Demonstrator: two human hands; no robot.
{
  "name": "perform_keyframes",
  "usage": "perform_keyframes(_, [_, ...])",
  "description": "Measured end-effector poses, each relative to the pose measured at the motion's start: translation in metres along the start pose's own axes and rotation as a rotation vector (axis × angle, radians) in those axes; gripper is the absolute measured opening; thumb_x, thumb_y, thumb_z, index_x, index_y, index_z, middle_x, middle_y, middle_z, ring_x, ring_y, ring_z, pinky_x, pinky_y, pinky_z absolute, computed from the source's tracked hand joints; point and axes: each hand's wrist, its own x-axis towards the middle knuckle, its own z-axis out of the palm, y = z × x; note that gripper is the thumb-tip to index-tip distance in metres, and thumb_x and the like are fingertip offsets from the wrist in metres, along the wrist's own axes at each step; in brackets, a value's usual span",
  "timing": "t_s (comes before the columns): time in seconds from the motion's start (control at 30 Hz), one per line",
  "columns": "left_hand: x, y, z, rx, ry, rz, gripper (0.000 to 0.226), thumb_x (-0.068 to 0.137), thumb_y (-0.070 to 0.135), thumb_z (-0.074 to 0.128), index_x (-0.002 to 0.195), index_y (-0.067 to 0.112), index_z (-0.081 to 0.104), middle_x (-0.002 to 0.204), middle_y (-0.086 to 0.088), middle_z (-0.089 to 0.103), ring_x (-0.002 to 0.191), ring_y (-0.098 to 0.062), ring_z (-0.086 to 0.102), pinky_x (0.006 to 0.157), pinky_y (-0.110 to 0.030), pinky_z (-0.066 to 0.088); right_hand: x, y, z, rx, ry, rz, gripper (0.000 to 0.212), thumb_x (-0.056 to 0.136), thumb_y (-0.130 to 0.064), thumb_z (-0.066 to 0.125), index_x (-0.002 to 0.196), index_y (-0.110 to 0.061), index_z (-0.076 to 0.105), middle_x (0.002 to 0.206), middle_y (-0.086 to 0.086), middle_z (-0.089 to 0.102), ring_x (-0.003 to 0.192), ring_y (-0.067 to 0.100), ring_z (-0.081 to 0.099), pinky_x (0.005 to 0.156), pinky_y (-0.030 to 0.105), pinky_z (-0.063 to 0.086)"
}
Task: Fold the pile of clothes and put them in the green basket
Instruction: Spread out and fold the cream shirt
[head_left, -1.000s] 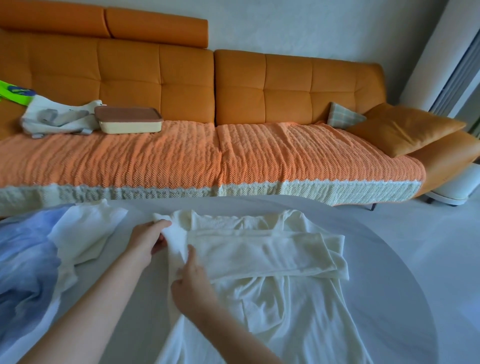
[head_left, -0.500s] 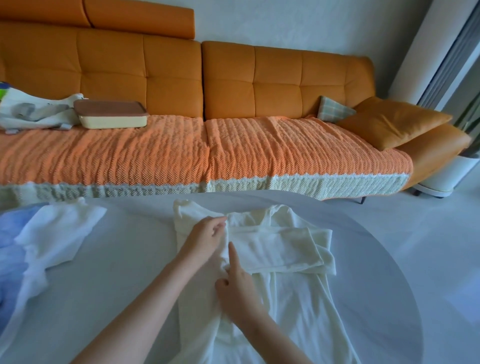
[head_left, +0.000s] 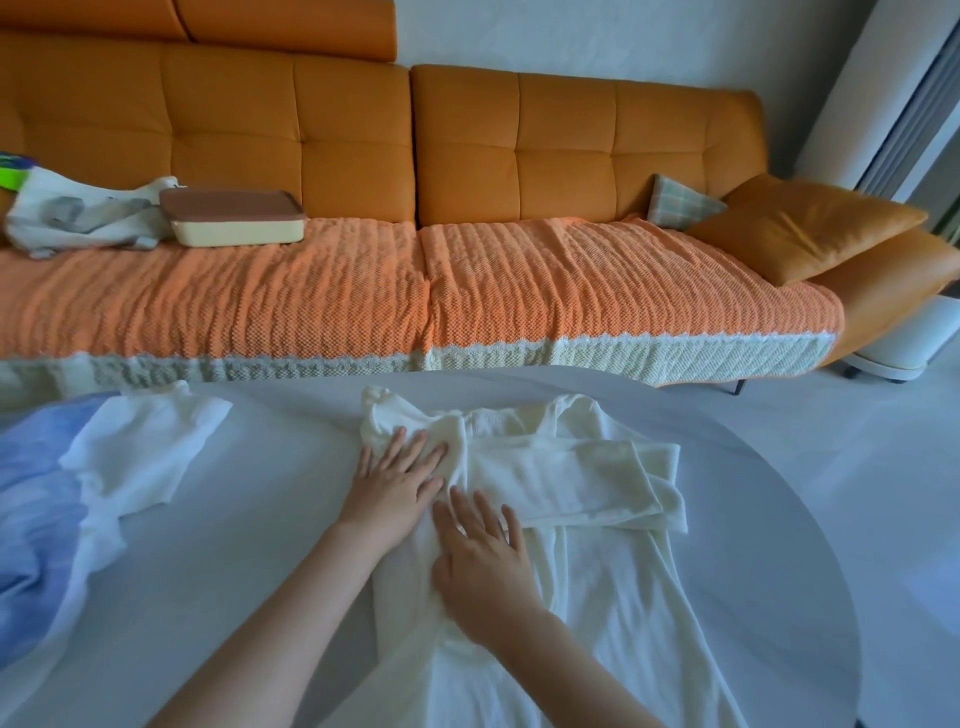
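A cream long-sleeved top (head_left: 587, 525) lies spread on the round white table (head_left: 249, 551), one sleeve folded across its chest toward the right. My left hand (head_left: 397, 483) lies flat with straight fingers on the folded left shoulder part. Just below it, my right hand (head_left: 483, 551) presses flat on the same folded left side. A pile of unfolded clothes sits at the table's left: a white garment (head_left: 140, 452) over a blue one (head_left: 36, 499). A sliver of bright green (head_left: 10, 174) shows at the far left edge on the sofa; whether it is the basket I cannot tell.
An orange sofa (head_left: 467, 156) with a knitted orange cover runs behind the table. On its left seat sit a cloth bag (head_left: 78, 213) and a cream box with a brown lid (head_left: 234, 215). Cushions (head_left: 810, 223) lie at its right end. White floor lies to the right.
My left hand let go of the shoulder edge it was pinching after carrying it inward. Both hands now lie flat on the folded left side. The camera shifted left.
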Motion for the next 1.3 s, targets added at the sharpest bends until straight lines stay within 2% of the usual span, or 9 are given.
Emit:
perform_keyframes(0.1, [-0.009,0.003,-0.004,-0.195,-0.002,-0.024,0.051,0.100,0.045,0.022,0.147,0.040,0.003,0.153,0.012,-0.019,0.140,-0.011,-0.022,0.113,-0.049,-0.007,0.003,0.003,-0.007,0.052,-0.095,-0.104,0.078,0.074,-0.034,0.002,0.149,-0.022,0.020,0.158,-0.001,0.012,0.146,0.020,0.008,0.114,0.039,-0.006])
perform_keyframes(0.23, [-0.056,-0.002,-0.015,-0.631,0.397,-0.192,0.056,0.091,0.033,0.045,0.141,0.010,0.037,0.144,-0.012,0.037,0.136,-0.026,0.031,0.109,-0.036,0.024,0.001,0.011,-0.015,0.214,-0.178,-0.071,0.056,0.099,-0.029,0.026,0.150,-0.031,0.002,0.157,-0.001,-0.014,0.145,0.020,-0.012,0.115,0.039,-0.007])
perform_keyframes(0.37, [-0.127,-0.010,-0.024,-0.721,0.168,-0.397,0.028,0.092,0.037,0.053,0.112,0.019,0.055,0.109,-0.002,0.062,0.112,-0.022,0.057,0.086,-0.028,0.039,-0.025,0.005,-0.029,0.377,0.027,-0.033,0.053,0.098,-0.033,0.038,0.147,-0.034,0.020,0.158,0.002,0.004,0.143,0.022,0.008,0.113,0.036,0.012])
perform_keyframes(0.47, [-0.173,-0.010,-0.025,-0.625,-0.039,-0.398,0.038,0.083,0.060,0.053,0.100,0.025,0.053,0.097,0.003,0.062,0.098,-0.018,0.059,0.076,-0.026,0.039,-0.056,-0.006,-0.031,0.375,0.090,-0.003,0.047,0.096,-0.037,0.042,0.141,-0.023,0.038,0.141,0.005,0.036,0.130,0.021,0.029,0.109,0.028,0.018])
perform_keyframes(0.63, [-0.216,-0.001,-0.022,-0.557,-0.174,-0.326,0.043,0.057,0.064,0.068,0.079,0.030,0.054,0.077,0.013,0.056,0.073,-0.004,0.054,0.064,-0.018,0.040,-0.093,-0.018,-0.027,0.362,0.090,0.065,0.052,0.090,-0.053,0.041,0.128,-0.016,0.045,0.128,0.002,0.046,0.121,0.022,0.041,0.105,0.031,0.029])
perform_keyframes(0.83, [-0.243,0.036,-0.028,-0.804,-0.005,-0.203,0.034,0.061,0.048,0.068,0.068,0.019,0.053,0.061,0.007,0.055,0.055,-0.012,0.054,0.054,-0.023,0.040,-0.114,-0.035,-0.032,0.603,-0.131,0.233,0.086,0.074,-0.073,0.050,0.126,-0.005,0.041,0.109,0.009,0.062,0.084,0.026,0.069,0.069,0.038,0.057])
perform_keyframes(1.0, [-0.262,0.084,-0.030,-0.659,0.165,-0.056,0.016,0.081,0.019,0.058,0.085,0.033,0.050,0.061,0.005,0.056,0.047,-0.008,0.054,0.049,-0.024,0.046,-0.119,-0.030,-0.041,0.926,-0.210,0.293,0.025,0.080,-0.023,0.054,0.063,-0.006,0.050,0.057,0.007,0.054,0.045,0.020,0.059,0.057,0.041,0.058])
perform_keyframes(1.17, [-0.276,0.113,-0.003,-0.364,0.099,0.033,0.012,0.079,0.028,0.050,0.087,0.029,0.059,0.067,0.012,0.055,0.089,-0.010,0.061,0.073,-0.017,0.040,-0.138,0.000,-0.036,0.816,-0.253,0.350,0.028,0.084,-0.008,0.046,0.057,-0.013,0.038,0.057,0.004,0.037,0.049,0.015,0.039,0.051,0.027,0.037])
perform_keyframes(1.3, [-0.282,0.097,0.018,-0.458,0.212,-0.052,0.015,0.070,0.039,0.059,0.080,0.039,0.048,0.061,0.021,0.053,0.068,0.003,0.051,0.069,-0.019,0.043,-0.154,0.011,-0.029,0.952,-0.330,0.361,0.022,0.085,-0.015,0.061,0.071,-0.003,0.048,0.072,0.012,0.049,0.055,0.023,0.059,0.047,0.032,0.054])
